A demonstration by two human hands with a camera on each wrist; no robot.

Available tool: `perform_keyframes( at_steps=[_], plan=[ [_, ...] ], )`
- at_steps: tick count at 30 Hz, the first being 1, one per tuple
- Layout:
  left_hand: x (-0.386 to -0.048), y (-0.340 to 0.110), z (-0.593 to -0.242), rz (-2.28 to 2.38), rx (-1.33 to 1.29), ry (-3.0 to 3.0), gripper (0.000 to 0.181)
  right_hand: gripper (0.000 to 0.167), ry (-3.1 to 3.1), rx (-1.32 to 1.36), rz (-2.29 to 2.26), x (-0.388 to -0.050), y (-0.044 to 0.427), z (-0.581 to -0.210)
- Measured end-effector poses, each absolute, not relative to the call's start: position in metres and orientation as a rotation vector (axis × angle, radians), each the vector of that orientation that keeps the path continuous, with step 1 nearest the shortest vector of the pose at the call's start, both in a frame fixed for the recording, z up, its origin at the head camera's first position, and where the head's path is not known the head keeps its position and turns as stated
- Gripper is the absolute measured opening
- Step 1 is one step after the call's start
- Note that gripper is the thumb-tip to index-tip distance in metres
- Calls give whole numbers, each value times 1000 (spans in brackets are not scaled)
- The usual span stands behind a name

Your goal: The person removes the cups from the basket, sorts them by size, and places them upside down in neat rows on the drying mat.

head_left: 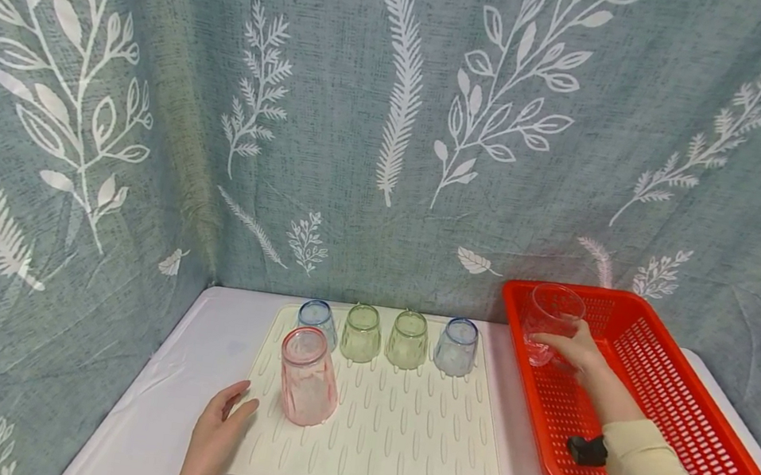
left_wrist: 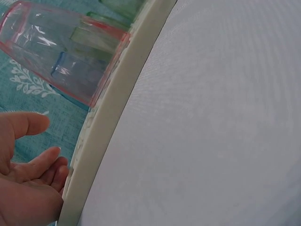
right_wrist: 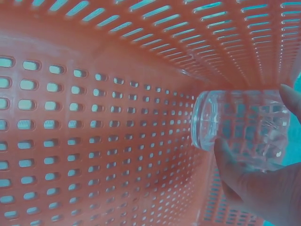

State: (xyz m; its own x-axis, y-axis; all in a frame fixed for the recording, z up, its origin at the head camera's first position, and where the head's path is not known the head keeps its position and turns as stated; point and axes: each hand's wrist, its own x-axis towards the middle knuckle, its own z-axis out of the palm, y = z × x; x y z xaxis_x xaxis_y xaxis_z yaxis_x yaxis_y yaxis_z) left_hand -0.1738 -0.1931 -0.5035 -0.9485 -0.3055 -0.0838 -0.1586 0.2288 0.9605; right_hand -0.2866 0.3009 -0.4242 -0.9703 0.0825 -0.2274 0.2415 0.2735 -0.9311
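My right hand [head_left: 575,351] is inside the red plastic basket [head_left: 695,423] and grips a clear glass [head_left: 552,308] near the basket's far left corner. In the right wrist view, thumb and fingers lie on either side of the patterned glass [right_wrist: 244,125], whose base points toward the basket's perforated bottom. My left hand [head_left: 221,429] is at the left edge of the white ribbed drying mat [head_left: 411,442], thumb and fingers apart, holding nothing. Just right of it a pink-tinted tumbler [head_left: 309,385] stands upside down on the mat; the left wrist view shows a gap between them.
Along the mat's back edge is a row of upturned glasses: a blue-rimmed one [head_left: 316,317] partly behind the pink tumbler, two green ones [head_left: 362,335] and another blue-rimmed one [head_left: 457,349]. A leaf-patterned curtain [head_left: 395,127] hangs behind the white table [head_left: 171,370].
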Motion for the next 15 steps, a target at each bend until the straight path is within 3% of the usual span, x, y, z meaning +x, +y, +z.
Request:
perform_keyframes(
  at_steps=[15],
  plan=[
    [-171,-194,-499,-1859,457,-2390,56,88,2421,286,-1868,-286,296,-418]
  ],
)
